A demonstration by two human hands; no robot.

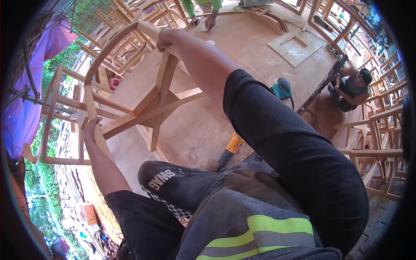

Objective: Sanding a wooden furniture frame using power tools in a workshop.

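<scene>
1. Unfinished wooden chair frame point(143, 99): pale bare timber, curved top rail, crossed braces; tipped at an angle at the near-left edge of the workbench point(242, 47), held between both hands.
2. Right hand point(167, 40): fingers wrapped closed over the curved rail at the frame's upper end.
3. Left hand point(92, 130): curled shut around a lower leg of the frame, near the bench's left edge.
4. Risk, as a judgement: the frame hangs partly off the bench; a loosened grip on either end could let it twist or drop, stressing the cross-brace joints.
5. Yellow-handled tool point(230, 149): lying on the bench by the person's lap, close enough to be knocked if the frame swings.
6. Teal power sander point(282, 88): on the bench, right of the arm.
7. Flat board jig point(294, 45): far side of the bench.
8. Other persons: one leaning hands on the far end point(211, 19), one crouched at right point(355, 86).
9. Stacked chair frames point(381, 130): surrounding the bench.
</scene>
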